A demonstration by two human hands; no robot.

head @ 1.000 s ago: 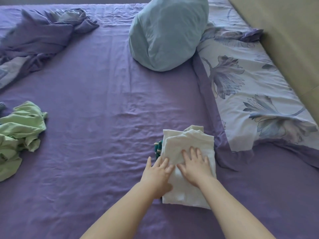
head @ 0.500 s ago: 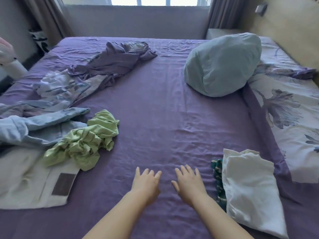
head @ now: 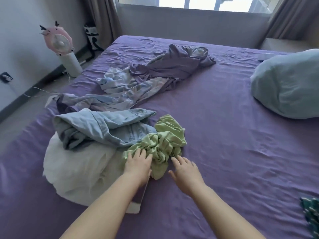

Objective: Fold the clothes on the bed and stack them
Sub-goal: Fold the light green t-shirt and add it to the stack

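A crumpled light green garment (head: 164, 144) lies on the purple bed (head: 233, 152). My left hand (head: 138, 163) rests flat on its near left edge with fingers spread. My right hand (head: 185, 169) hovers open just right of the garment's near end, its fingertips close to the cloth. Light blue jeans (head: 103, 126) lie bunched left of the green garment, on top of a white garment (head: 77, 169). At the lower right edge a dark green patterned cloth (head: 310, 214) peeks in; the folded stack beyond it is out of view.
A rumpled purple and floral sheet (head: 155, 78) stretches across the far middle of the bed. A pale blue pillow (head: 286, 85) sits at the right. A pink fan (head: 58, 42) stands on the floor to the left, below the window wall.
Both hands left the folded white garment and moved left across the bed to the green garment. The view swung left, so the folded stack dropped out of sight.
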